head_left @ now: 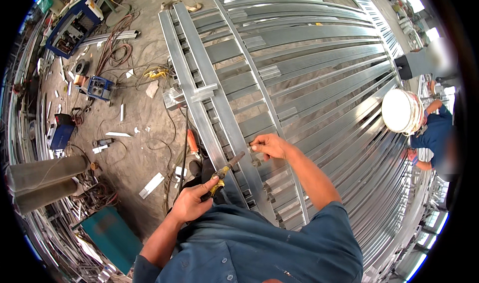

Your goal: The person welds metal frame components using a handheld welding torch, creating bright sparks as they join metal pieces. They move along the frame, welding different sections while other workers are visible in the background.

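Observation:
My left hand (pixel 192 201) is closed round a welding torch (pixel 224 170) with yellow wrapping on its handle and a brownish nozzle. The nozzle points up and to the right, over two long steel channels (pixel 223 114) lying side by side. Beyond its tip, my right hand (pixel 272 146) has thumb and forefinger pinched together at the right-hand channel's edge. Whatever small piece those fingers hold is too hidden to make out. Several small metal tabs (pixel 270 193) line that same edge nearer to me. A short metal piece (pixel 204 92) lies across both channels farther off.
Many galvanized steel bars (pixel 319 73) spread to the right. A white bucket (pixel 399 111) stands there beside another person (pixel 434 128). At left are blue machines (pixel 100 88), tangled cables (pixel 119 51), gas cylinders (pixel 47 173) and a teal box (pixel 112 235). An orange-handled tool (pixel 192 142) is near the channels.

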Motion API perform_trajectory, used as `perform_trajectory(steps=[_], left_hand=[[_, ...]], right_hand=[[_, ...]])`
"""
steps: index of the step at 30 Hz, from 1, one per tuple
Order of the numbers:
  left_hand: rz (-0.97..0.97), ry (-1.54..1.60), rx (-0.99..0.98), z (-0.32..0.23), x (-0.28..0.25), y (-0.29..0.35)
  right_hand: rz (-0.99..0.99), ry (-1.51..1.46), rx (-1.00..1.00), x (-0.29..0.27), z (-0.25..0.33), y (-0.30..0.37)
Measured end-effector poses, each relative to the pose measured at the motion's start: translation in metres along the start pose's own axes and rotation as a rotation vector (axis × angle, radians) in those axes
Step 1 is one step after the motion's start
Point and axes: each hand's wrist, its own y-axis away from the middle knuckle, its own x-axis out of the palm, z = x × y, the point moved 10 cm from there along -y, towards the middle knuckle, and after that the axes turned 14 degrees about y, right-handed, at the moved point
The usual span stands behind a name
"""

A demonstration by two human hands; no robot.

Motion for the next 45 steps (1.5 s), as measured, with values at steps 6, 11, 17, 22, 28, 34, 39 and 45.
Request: perform_trajectory(steps=[6,11,17,22,28,34,39,45], left_hand=[[0.041,0.004,-0.040,0.003,0.005,-0.012],[0.076,-0.004,-0.086,0.007,0.012,-0.016],[0.027,-0.045,0.040,0.003,0.012,-0.017],[0.026,-0.046,0.034,0.005,0.012,-0.017],[0.061,-0.075,0.024,0.007,0.017,-0.019],[0.099,-0.121,-0.029,0.002,0.018,-0.022],[0.098,-0.219,-0.005,-0.002,0.019,-0.022],[0.093,-0.336,-0.025,-0.009,0.024,-0.021]], right_hand=[[0.014,-0.055,-0.035,0.003,-0.003,-0.005],[0.009,-0.072,-0.042,0.004,-0.004,-0.006],[-0.002,-0.066,-0.057,0.003,-0.002,-0.005],[0.007,-0.066,-0.042,0.003,0.002,-0.002],[0.023,-0.140,-0.239,0.008,0.006,-0.015],[0.022,-0.092,-0.155,0.006,-0.023,-0.018],[0.005,-0.109,-0.132,0.006,-0.020,-0.019],[-0.046,-0.027,-0.037,0.002,-0.035,-0.019]])
